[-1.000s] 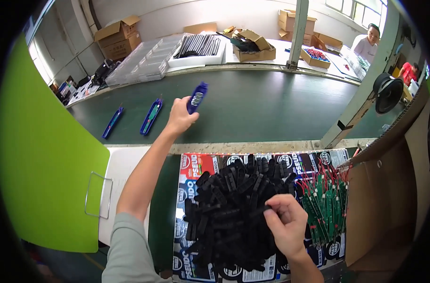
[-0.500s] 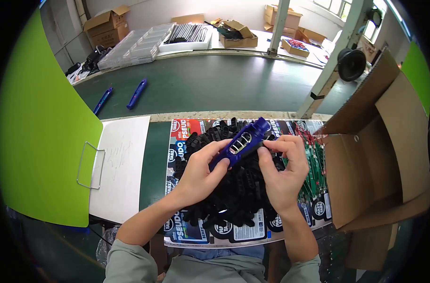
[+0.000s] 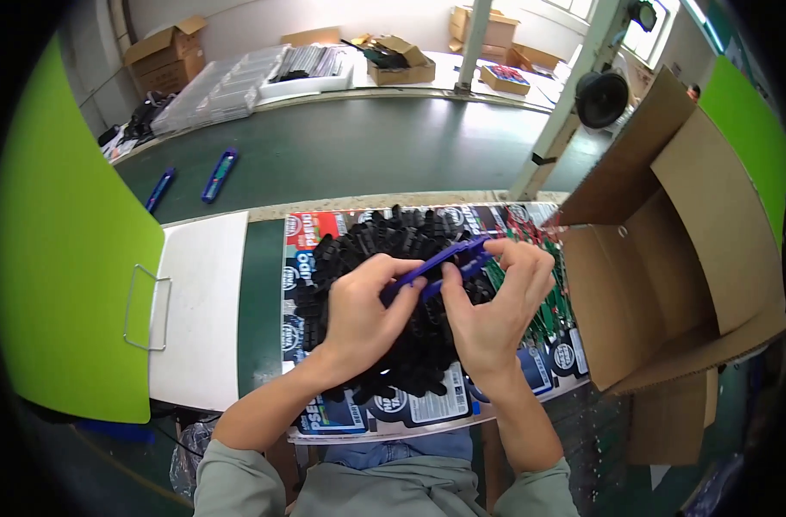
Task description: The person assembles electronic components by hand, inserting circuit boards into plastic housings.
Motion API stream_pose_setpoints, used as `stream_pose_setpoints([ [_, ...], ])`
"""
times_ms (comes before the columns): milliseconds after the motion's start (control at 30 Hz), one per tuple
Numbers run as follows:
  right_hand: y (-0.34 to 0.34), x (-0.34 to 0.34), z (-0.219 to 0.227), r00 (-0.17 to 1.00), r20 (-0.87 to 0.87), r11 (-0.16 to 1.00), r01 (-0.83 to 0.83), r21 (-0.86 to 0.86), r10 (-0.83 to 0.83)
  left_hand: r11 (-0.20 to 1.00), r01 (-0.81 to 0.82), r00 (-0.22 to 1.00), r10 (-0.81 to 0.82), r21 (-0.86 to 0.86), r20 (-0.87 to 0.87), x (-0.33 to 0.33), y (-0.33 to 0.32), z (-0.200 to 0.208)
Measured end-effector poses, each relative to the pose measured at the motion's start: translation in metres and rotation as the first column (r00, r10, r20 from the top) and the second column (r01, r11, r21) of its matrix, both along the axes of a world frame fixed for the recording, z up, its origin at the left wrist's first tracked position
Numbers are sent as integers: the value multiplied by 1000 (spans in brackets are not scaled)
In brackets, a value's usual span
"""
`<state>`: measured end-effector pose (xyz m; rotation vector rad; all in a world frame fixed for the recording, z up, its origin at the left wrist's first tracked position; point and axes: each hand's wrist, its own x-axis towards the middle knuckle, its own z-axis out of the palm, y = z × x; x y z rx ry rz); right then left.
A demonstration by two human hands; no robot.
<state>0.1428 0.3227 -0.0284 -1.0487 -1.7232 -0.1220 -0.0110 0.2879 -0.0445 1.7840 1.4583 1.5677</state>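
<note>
Holding a long, hollow, blue-purple plastic casing (image 3: 445,256) at the centre of the frame, we have it slanted, its right end higher in view than its left. Our left hand (image 3: 364,306) pinches the casing's lower left end between thumb and fingers. Our right hand (image 3: 494,319) pinches the upper right end, thumb tip at the opening and index finger bent over the far side. We see something dark by the right thumb but cannot tell whether it is a separate piece.

Below our hands, a heap of small, ribbed black pieces (image 3: 358,246) covers much of a flat sheet printed in red, blue and black (image 3: 311,226). Right of centre, partly behind our right hand, lie narrow green circuit boards with red wires (image 3: 543,323). At the right of the frame stands an open brown cardboard box (image 3: 660,267).

In the upper left, two slim blue casings with green inside (image 3: 220,175) lie apart on a smooth dark green work surface (image 3: 350,155). At the left edge, a lime-green panel (image 3: 83,258) stands beside a flat white board (image 3: 199,327).
</note>
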Motion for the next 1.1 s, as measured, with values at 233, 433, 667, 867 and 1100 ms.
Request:
stream_pose_setpoints([
  [233,12,12,5,965,-194,909,-233,-345,174,972,-43,961,103,229,-256,-8,-2,0],
  [433,39,64,6,946,-214,890,-305,-339,242,984,-27,984,57,-177,166,-28,0,-13],
  [667,52,94,-25,913,386,928,22,-371,133,975,-22,954,86,-219,287,-38,-2,-19],
  [867,62,73,-40,776,628,978,72,-196,69,981,-27,952,84,-191,296,-34,-1,-25],
  [1100,60,67,-37,873,473,940,59,-337,115,981,-31,952,88,-192,293,-40,1,-29],
])
